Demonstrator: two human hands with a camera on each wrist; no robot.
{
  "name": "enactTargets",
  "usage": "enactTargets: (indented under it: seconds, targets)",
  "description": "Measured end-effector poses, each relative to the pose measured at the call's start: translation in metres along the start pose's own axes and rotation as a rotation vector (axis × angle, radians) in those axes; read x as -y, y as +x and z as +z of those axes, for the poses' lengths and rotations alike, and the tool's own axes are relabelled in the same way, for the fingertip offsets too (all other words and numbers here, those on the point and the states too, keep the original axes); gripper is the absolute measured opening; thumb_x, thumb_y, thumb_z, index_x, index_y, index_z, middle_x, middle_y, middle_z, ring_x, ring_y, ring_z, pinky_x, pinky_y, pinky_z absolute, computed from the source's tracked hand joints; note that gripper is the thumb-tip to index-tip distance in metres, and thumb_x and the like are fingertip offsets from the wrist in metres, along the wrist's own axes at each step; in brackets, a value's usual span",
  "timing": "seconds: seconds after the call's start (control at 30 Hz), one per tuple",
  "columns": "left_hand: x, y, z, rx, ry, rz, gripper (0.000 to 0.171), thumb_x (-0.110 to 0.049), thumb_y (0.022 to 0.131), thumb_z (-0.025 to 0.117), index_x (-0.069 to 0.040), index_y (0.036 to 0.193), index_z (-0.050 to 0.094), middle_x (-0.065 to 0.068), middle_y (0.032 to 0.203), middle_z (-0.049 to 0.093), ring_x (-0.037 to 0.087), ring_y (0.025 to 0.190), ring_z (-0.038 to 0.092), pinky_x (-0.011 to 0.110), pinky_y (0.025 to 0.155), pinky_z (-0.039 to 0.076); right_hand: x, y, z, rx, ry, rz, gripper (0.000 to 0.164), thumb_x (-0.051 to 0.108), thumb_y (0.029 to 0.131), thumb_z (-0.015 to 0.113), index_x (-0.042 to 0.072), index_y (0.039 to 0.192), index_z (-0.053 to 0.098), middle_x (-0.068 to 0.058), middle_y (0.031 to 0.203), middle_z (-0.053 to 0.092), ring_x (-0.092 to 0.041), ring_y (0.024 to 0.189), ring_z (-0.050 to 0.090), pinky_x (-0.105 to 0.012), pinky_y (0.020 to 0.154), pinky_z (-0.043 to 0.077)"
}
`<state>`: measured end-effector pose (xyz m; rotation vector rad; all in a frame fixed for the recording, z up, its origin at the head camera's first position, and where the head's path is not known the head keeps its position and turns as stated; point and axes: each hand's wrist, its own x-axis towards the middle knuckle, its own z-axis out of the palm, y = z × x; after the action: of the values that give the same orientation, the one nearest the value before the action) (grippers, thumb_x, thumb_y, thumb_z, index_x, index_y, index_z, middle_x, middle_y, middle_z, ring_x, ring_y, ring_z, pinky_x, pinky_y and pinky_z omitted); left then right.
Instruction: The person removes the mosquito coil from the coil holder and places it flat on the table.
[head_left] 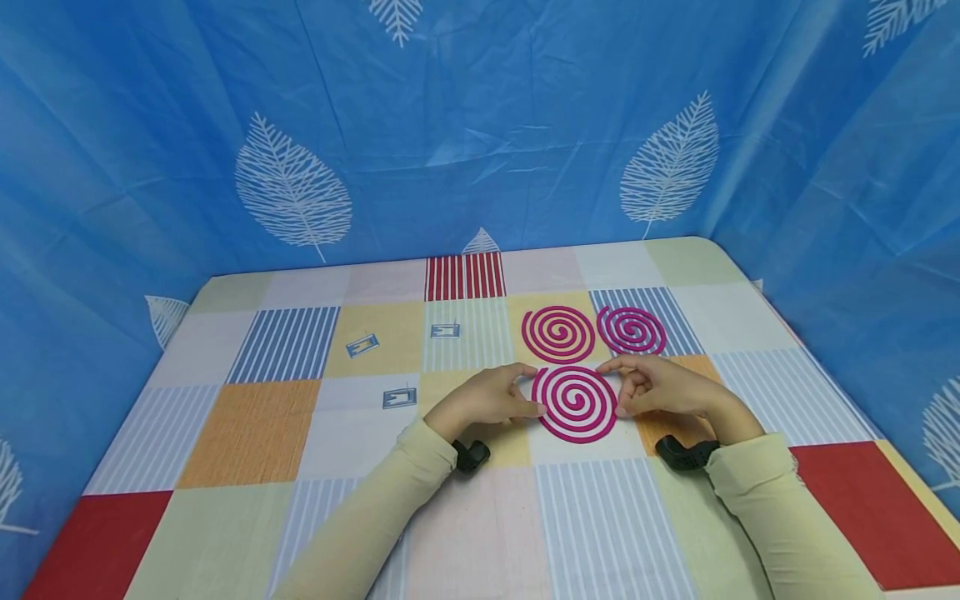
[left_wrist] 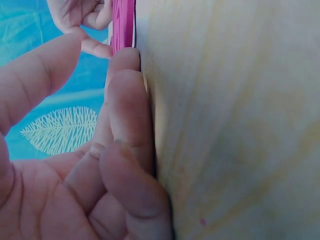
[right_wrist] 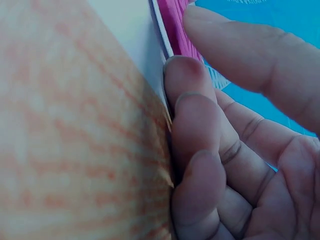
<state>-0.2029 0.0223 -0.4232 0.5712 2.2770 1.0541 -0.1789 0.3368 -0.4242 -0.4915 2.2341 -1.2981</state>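
A magenta mosquito coil (head_left: 576,402) lies between the two hands, its spiral facing up. At its left rim, my left hand (head_left: 486,397) holds the edge, with thumb and index finger spread along it. My right hand (head_left: 670,387) holds the opposite rim, index finger at the far right and thumb nearer. In the left wrist view the coil (left_wrist: 124,25) shows edge-on past the fingertips, and the lower fingers rest on the cloth. The right wrist view shows the coil (right_wrist: 174,22) against thumb and fingertips. The underside of the coil is hidden.
Two more magenta coils, one at left (head_left: 560,332) and one at right (head_left: 633,331), lie just beyond. Several small metal coil stands, including one stand (head_left: 400,397) near the left hand, lie left on the patchwork cloth (head_left: 240,525). Blue leaf-print curtains (head_left: 480,125) surround the table.
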Motion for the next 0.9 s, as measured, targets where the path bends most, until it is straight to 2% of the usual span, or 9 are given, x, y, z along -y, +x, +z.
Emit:
enactTargets:
  seconds: [0.2, 0.4, 0.57, 0.7, 0.83, 0.9]
  targets:
    - [0.002, -0.001, -0.002, 0.001, 0.002, -0.006, 0.063, -0.022, 0.101, 0.078, -0.006, 0.157, 0.053, 0.001, 0.086, 0.071, 0.014, 0.066, 0.057, 0.025, 0.058, 0.042, 0.000, 0.004, 0.000, -0.030, -0.031, 0.009, 0.057, 0.004, 0.101, 0.073, -0.017, 0.148, 0.047, -0.005, 0.085, 0.065, -0.014, 0.074, 0.057, -0.025, 0.075, 0.050]
    - [0.007, -0.002, -0.006, -0.003, -0.041, 0.002, 0.061, -0.021, 0.102, 0.077, -0.006, 0.157, 0.053, 0.001, 0.088, 0.071, 0.014, 0.067, 0.058, 0.024, 0.059, 0.044, -0.001, 0.008, 0.000, -0.063, 0.012, 0.016, 0.050, 0.004, 0.105, 0.067, -0.017, 0.147, 0.049, -0.005, 0.082, 0.060, -0.017, 0.072, 0.056, -0.028, 0.070, 0.051]
    - [0.012, -0.008, -0.012, -0.064, -0.108, 0.050, 0.058, -0.021, 0.103, 0.076, -0.008, 0.156, 0.056, 0.001, 0.096, 0.072, 0.015, 0.073, 0.064, 0.026, 0.061, 0.050, -0.002, 0.008, -0.002, -0.109, 0.012, 0.026, 0.047, 0.004, 0.106, 0.065, -0.017, 0.146, 0.050, -0.006, 0.084, 0.065, -0.017, 0.072, 0.058, -0.029, 0.067, 0.053]
    - [0.014, -0.017, -0.016, -0.175, -0.111, 0.153, 0.050, -0.021, 0.105, 0.071, -0.007, 0.152, 0.061, 0.002, 0.108, 0.076, 0.016, 0.091, 0.069, 0.031, 0.078, 0.056, -0.002, 0.003, -0.005, -0.231, -0.017, 0.023, 0.043, 0.003, 0.107, 0.064, -0.016, 0.144, 0.053, -0.009, 0.087, 0.069, -0.018, 0.076, 0.064, -0.029, 0.066, 0.056]
    - [0.015, -0.029, -0.023, -0.319, -0.100, 0.252, 0.043, -0.021, 0.108, 0.067, -0.005, 0.147, 0.065, 0.007, 0.119, 0.077, 0.023, 0.111, 0.070, 0.039, 0.099, 0.056, -0.003, -0.005, -0.008, -0.432, -0.049, -0.037, 0.037, 0.004, 0.108, 0.063, -0.016, 0.139, 0.058, -0.014, 0.089, 0.068, -0.018, 0.076, 0.067, -0.029, 0.065, 0.058]
    - [0.017, -0.035, -0.028, -0.387, -0.094, 0.293, 0.041, -0.020, 0.109, 0.066, -0.004, 0.146, 0.065, 0.011, 0.124, 0.075, 0.027, 0.115, 0.070, 0.044, 0.101, 0.056, -0.003, -0.009, -0.009, -0.546, -0.092, -0.081, 0.034, 0.005, 0.109, 0.063, -0.015, 0.136, 0.061, -0.014, 0.094, 0.069, -0.013, 0.081, 0.067, -0.027, 0.067, 0.059]
